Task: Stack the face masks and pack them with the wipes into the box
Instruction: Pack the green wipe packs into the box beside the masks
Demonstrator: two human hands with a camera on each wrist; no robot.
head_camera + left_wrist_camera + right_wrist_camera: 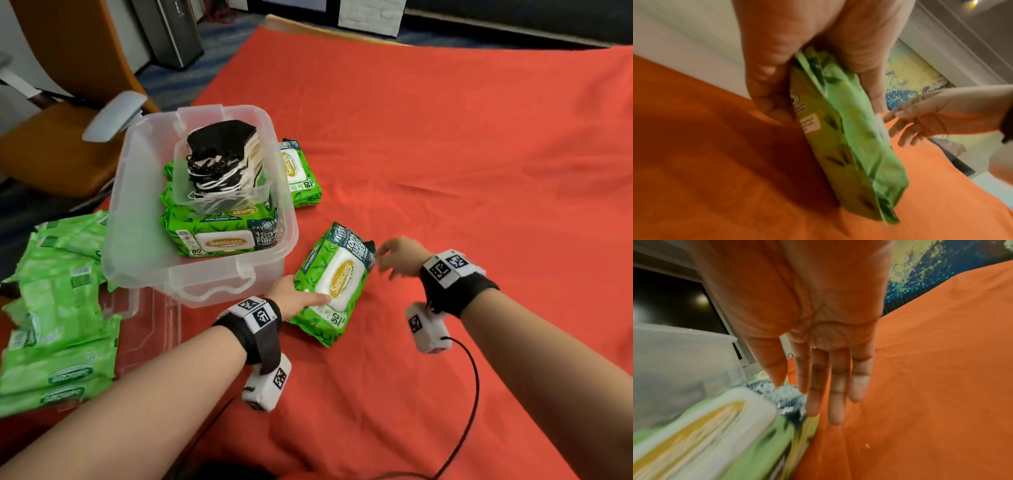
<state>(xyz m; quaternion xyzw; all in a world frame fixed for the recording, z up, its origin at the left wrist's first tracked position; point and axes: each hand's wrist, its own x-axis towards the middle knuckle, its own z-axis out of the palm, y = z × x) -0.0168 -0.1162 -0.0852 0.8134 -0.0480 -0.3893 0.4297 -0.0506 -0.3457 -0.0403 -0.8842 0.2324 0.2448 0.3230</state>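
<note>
Wipes first: my left hand (297, 297) grips the near end of a green wipes pack (334, 281), thumb on its white lid and fingers (764, 91) curled under it, as the left wrist view shows. The pack is tilted, its near end against the red cloth (445, 154) that covers the tabletop, just right of the clear box (137, 222). My right hand (399, 256) hovers at the pack's far dark-blue end with fingers (838, 386) straight and spread, holding nothing; whether the fingertips touch the wrapper I cannot tell, since that view is blurred.

Inside the box more wipes packs (222, 236) lie stacked, and on top of them sits a small clear tub (263, 190) holding the stack of black and white face masks (222, 157). Another wipes pack (299, 173) lies on the cloth just behind the box's right wall. At my left a heap of pale green packets (58, 308) lies partly on the box's clear lid (150, 329). An orange chair (51, 144) stands beyond the tabletop's left edge.
</note>
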